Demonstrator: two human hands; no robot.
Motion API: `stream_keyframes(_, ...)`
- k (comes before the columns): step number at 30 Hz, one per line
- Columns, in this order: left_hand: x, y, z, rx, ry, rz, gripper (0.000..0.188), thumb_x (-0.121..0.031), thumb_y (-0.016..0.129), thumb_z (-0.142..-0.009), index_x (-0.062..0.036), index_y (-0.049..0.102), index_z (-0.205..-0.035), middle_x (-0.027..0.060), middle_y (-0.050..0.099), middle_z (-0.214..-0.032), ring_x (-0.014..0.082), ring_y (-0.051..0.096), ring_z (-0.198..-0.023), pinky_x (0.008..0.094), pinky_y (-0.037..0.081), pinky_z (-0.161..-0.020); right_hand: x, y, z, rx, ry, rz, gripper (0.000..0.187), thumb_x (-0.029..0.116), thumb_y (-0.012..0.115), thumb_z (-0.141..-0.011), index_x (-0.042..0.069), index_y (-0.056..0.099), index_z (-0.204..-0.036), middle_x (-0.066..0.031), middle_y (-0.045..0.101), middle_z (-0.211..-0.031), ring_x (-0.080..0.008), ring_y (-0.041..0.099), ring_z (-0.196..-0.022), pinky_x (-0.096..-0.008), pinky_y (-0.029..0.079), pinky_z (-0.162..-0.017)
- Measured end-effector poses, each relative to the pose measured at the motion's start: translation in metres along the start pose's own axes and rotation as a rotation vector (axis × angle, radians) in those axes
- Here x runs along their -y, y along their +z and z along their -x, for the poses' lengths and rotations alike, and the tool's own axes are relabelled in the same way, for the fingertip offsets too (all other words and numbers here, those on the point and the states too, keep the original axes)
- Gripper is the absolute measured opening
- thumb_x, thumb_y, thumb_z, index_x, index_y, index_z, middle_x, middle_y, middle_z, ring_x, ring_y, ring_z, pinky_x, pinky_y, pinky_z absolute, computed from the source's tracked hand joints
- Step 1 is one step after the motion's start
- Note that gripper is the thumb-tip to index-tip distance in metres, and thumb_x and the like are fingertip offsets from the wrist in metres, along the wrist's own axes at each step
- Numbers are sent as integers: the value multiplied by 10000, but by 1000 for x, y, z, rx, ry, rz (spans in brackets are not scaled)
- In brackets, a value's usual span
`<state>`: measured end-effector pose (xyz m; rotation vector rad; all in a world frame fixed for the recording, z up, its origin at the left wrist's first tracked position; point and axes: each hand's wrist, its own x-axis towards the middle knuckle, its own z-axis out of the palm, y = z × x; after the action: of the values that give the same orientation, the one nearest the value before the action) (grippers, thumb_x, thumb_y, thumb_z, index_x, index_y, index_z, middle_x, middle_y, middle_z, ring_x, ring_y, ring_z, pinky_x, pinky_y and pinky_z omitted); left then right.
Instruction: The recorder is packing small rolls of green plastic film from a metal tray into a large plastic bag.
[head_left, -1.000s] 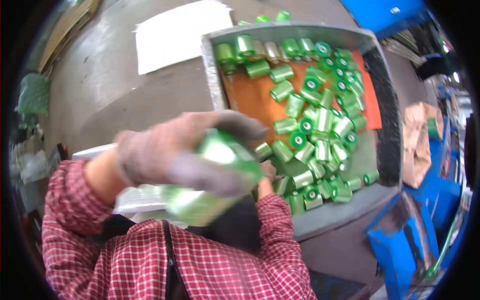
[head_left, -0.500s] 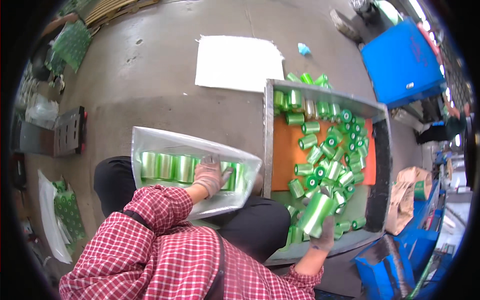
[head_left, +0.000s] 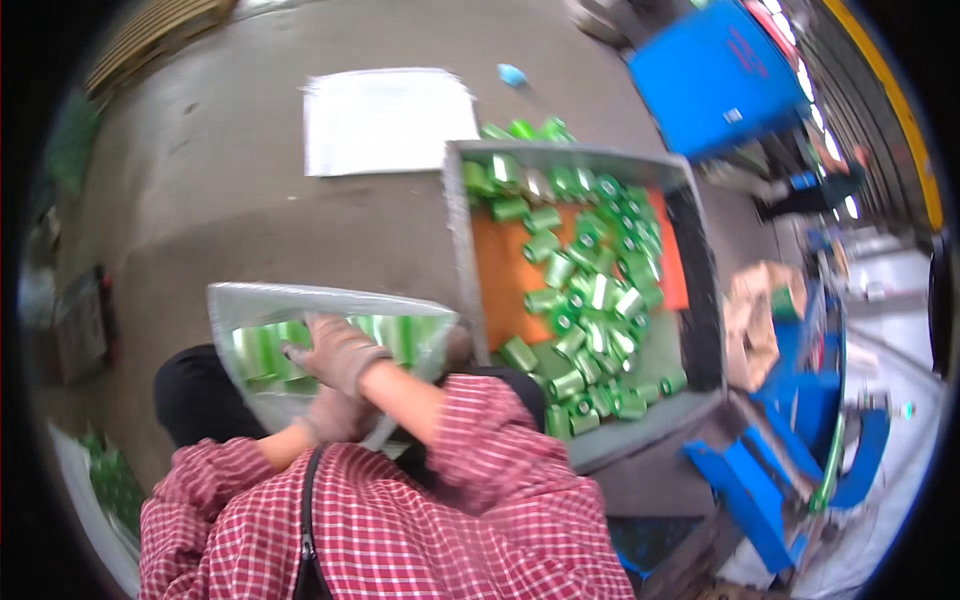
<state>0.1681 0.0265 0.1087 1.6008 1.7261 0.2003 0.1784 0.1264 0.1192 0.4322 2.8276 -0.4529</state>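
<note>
A clear plastic bag [head_left: 330,292] lies across my lap, with a row of shiny green film rolls [head_left: 405,340] standing in it. My right hand [head_left: 345,355], in a pale glove, reaches into the bag's opening. Its thumb and fingers are around a green roll [head_left: 292,335] at the left part of the row. Below it, my gloved left hand [head_left: 335,415] rests against the near side of the bag. Its fingers are largely covered by my right hand and blurred.
Right of the bag stands a grey-walled bin [head_left: 590,152] with an orange bottom, heaped with loose green rolls [head_left: 600,290]. Beyond are a white sheet [head_left: 385,120] and a blue box [head_left: 715,75]. Torn brown paper [head_left: 755,320] lies right; another person [head_left: 825,185] stands far right.
My right hand has come from over the bin to the bag, bringing a green roll. My left hand has drawn back from the rolls to the bag's near side. The view has shifted.
</note>
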Motion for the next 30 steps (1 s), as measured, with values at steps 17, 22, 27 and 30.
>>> stream_keyframes(17, -100, -85, -186, -271, -92, 607, 585, -339, 682, -702, -2, 518, -1152, 188, 545, -1150, 305, 528, -1069, 356, 435, -887, -318, 171, 192, -626, 768, -1714, 505, 261, 649, -788, 3, 450, -1173, -130, 521, -1119, -201, 504, -1028, -295, 401, -889)
stream_keyframes(22, -128, -80, -212, 130, -54, 1012, 513, -256, 708, -709, -26, 525, -1129, 103, 575, -1074, 167, 516, -1023, 285, 392, -900, -321, 172, 151, -519, 456, -1604, 467, 170, 528, -830, 0, 401, -1246, -187, 476, -1221, -285, 472, -1119, -326, 351, -968)
stream_keyframes(27, -89, -159, -99, 408, 62, 783, 476, -160, 743, -629, 12, 559, -1032, 107, 595, -1020, 171, 549, -966, 296, 424, -863, -289, 223, 162, -107, 1096, -642, 882, 415, 756, -603, 50, 341, -1291, -217, 518, -1160, -340, 513, -1070, -409, 415, -901)
stream_keyframes(30, -11, -109, -46, 86, -376, 531, 572, -354, 713, -660, 27, 552, -1055, 181, 573, -1055, 250, 535, -1018, 330, 412, -886, -276, 167, 174, -620, 882, -1296, 562, 205, 722, -707, -4, 472, -1164, -160, 557, -1085, -244, 539, -956, -330, 420, -857)
